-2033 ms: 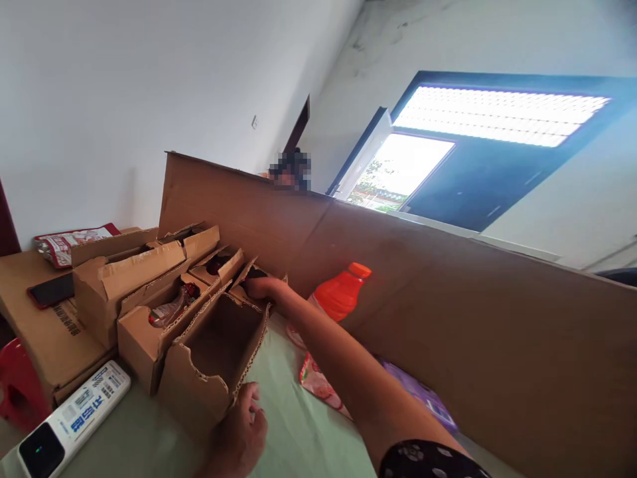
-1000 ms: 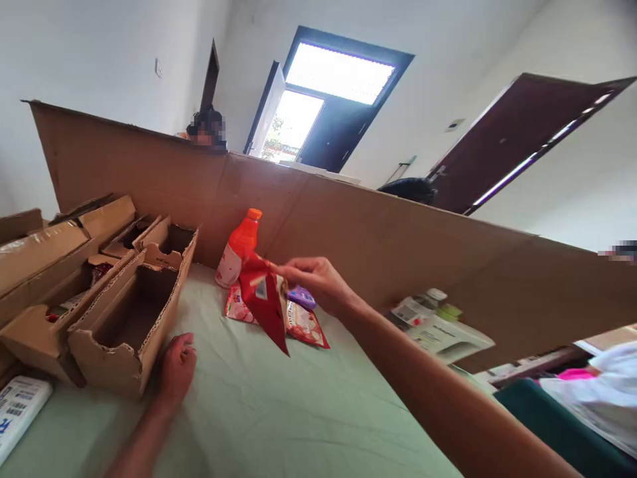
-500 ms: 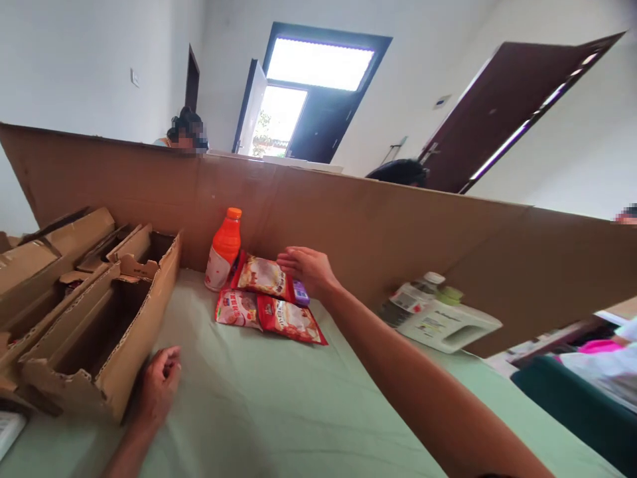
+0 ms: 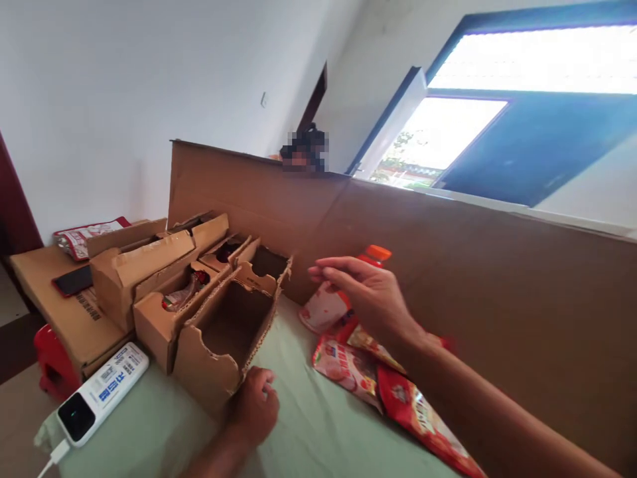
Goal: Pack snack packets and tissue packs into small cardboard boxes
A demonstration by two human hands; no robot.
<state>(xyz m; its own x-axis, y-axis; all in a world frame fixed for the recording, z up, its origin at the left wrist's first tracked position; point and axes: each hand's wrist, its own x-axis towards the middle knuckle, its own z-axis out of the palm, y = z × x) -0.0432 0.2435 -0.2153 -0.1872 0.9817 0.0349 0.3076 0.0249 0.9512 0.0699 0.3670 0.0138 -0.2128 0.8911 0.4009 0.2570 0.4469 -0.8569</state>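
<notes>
My right hand [image 4: 381, 299] is raised in front of an orange bottle [image 4: 326, 307] with a white label, hiding its middle. Its fingers are pressed together against the thumb, and nothing shows in them. Below lie several red food packets, among them a pink-and-red packet [image 4: 346, 368] and a red-and-cream packet [image 4: 423, 418]; my forearm partly covers one behind. My left hand [image 4: 259, 405] rests on the green cloth with curled fingers, close against the near corner of an open cardboard box [image 4: 204, 372]. No object is visible in that hand.
More cardboard boxes [image 4: 154, 302] stand to the left, one holding a red-and-clear packet [image 4: 186, 292]. A white power bank [image 4: 104, 392] with a cable lies at the cloth's left edge. A dark phone [image 4: 72, 282] lies on cardboard. A cardboard partition [image 4: 472, 279] runs behind; a person [image 4: 304, 149] is beyond it.
The view has swung to the left. My right hand has moved left from above the packets to in front of the bottle, and its fingers have closed. My left hand stays beside the box.
</notes>
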